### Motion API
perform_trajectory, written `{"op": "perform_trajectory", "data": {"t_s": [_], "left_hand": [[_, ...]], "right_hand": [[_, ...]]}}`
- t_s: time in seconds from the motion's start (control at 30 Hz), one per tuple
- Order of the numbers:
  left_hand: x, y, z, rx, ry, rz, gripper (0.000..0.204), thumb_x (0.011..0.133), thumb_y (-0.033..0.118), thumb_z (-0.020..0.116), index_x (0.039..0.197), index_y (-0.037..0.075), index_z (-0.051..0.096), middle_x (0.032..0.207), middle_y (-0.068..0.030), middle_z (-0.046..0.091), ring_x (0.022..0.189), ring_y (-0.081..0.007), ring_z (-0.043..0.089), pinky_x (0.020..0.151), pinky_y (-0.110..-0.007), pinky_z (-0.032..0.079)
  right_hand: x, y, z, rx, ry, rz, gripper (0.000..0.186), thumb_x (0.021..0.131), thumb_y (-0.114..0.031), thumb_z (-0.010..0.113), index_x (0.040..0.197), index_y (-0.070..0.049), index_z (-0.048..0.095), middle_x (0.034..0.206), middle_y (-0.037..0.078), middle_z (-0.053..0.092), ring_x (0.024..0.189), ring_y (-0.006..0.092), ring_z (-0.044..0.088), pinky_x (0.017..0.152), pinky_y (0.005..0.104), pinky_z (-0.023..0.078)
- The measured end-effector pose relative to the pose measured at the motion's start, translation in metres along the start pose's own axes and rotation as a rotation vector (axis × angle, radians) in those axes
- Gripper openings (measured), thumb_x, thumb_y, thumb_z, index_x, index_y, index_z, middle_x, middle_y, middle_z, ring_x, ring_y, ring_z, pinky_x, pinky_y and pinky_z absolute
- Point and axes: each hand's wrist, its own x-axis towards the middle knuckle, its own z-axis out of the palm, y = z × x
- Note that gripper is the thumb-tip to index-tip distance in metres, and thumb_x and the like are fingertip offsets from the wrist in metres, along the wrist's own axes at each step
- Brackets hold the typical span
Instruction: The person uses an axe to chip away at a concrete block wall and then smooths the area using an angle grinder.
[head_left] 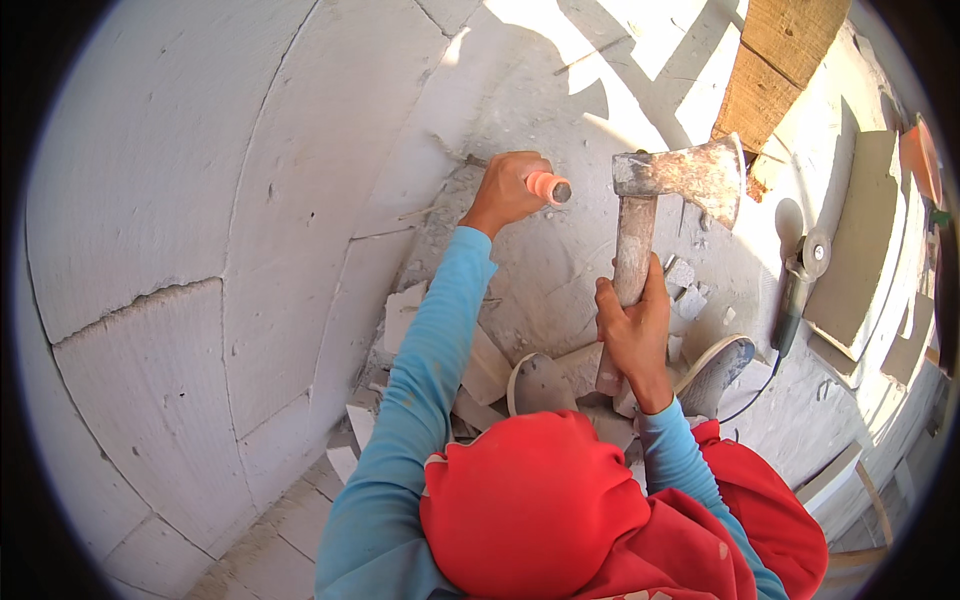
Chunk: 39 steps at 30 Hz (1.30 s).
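Note:
My left hand (510, 192) is wrapped round a chisel, whose orange grip (546, 187) and round metal butt stick out toward the right. A thin dark shank shows on the far side of the fist, near the foot of the wall (330, 150); whether its tip touches the wall I cannot tell. My right hand (636, 335) grips the wooden handle of a hatchet (634, 245). The hatchet stands upright, its worn, paint-spotted head (680, 178) level with the chisel but apart from it, blade edge to the right.
Broken pale block pieces (490, 365) lie round my shoes (715, 375). An angle grinder (798, 290) with a cord rests on the floor at the right, beside a grey block (858, 240). Wooden planks (775, 75) lie at the far right.

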Motion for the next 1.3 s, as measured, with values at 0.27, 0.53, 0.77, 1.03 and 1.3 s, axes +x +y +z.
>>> {"op": "perform_trajectory", "data": {"t_s": [0.27,0.53,0.77,1.03,1.3], "left_hand": [[0.005,0.002,-0.006,-0.006,-0.021,-0.054,0.021,0.070,0.012,0.088,0.076,0.004,0.070,0.073,-0.0087,0.066,0.063,-0.0243,0.059,0.060,-0.039,0.048],[0.002,-0.005,-0.012,0.002,0.018,-0.033,0.018,0.072,0.013,0.086,0.078,0.005,0.071,0.079,-0.0086,0.071,0.069,-0.0272,0.065,0.064,-0.038,0.052],[0.003,-0.003,-0.007,0.015,0.010,-0.067,0.016,0.071,0.010,0.086,0.079,0.006,0.073,0.080,-0.0090,0.072,0.070,-0.0278,0.067,0.064,-0.039,0.053],[-0.017,-0.011,0.012,0.075,-0.025,0.058,0.018,0.069,0.008,0.086,0.074,0.005,0.070,0.075,-0.0093,0.068,0.066,-0.0281,0.063,0.062,-0.041,0.050],[-0.024,-0.012,0.004,0.029,-0.026,-0.052,0.017,0.068,0.005,0.085,0.074,0.004,0.069,0.075,-0.0099,0.067,0.067,-0.0296,0.062,0.061,-0.042,0.050]], "right_hand": [[-0.001,0.012,0.043,0.121,0.279,-0.325,0.028,0.097,-0.003,0.068,0.120,-0.001,0.053,0.085,0.010,0.062,0.055,0.0166,0.058,0.052,0.0341,0.047],[0.014,-0.002,0.025,-0.184,0.000,-0.237,0.032,0.093,-0.008,0.070,0.118,0.002,0.054,0.066,0.017,0.062,0.055,0.0230,0.065,0.054,0.0394,0.049],[0.016,0.029,0.050,-0.167,0.176,-0.268,0.034,0.092,-0.008,0.071,0.117,0.001,0.050,0.072,0.023,0.065,0.061,0.0324,0.069,0.058,0.0432,0.051],[0.016,0.036,0.017,-0.187,0.009,-0.096,0.034,0.091,-0.009,0.071,0.118,0.002,0.053,0.067,0.020,0.064,0.053,0.0297,0.064,0.054,0.0431,0.049],[0.005,-0.013,0.005,0.200,0.232,-0.124,0.047,0.093,-0.008,0.073,0.132,0.007,0.051,0.082,0.014,0.067,0.066,0.0163,0.062,0.061,0.0337,0.051]]}}
